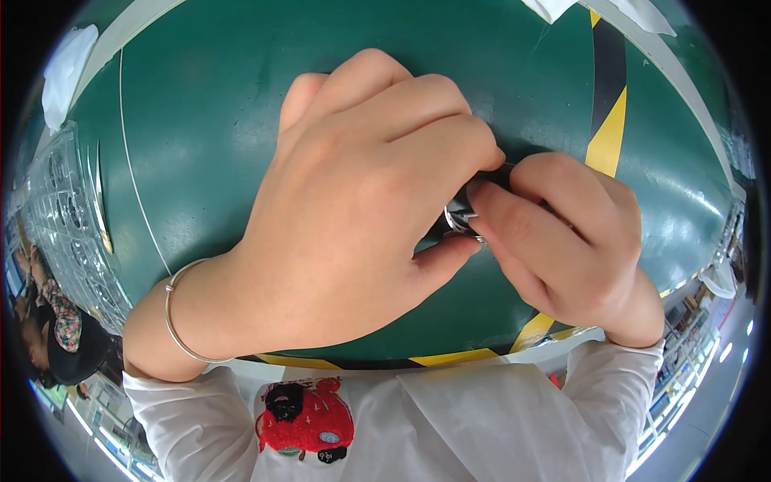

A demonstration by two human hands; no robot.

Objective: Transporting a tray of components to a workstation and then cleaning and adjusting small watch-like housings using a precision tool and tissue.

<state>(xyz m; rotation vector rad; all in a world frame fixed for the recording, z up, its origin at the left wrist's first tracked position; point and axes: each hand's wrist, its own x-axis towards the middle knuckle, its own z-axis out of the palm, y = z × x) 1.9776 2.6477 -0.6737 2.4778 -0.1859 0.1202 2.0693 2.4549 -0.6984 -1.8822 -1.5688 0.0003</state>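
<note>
Close together over the green table, both my hands are closed on one small, shiny dark and silver part point(459, 215). My left hand point(357, 193) spans the middle of the view, back of the hand up, with its thumb and forefinger gripping the part. From the right, my right hand point(566, 229) pinches the same part between curled fingers. Most of it is hidden by the fingers, so its kind cannot be made out. A thin bracelet point(170, 313) circles my left wrist.
The green tabletop point(193, 104) carries yellow and black tape point(608, 104) at the right and along the near edge. Clear plastic trays point(68, 217) stand at the left, with tweezers point(102, 201) beside them. A thin white cord point(132, 169) runs down the left side.
</note>
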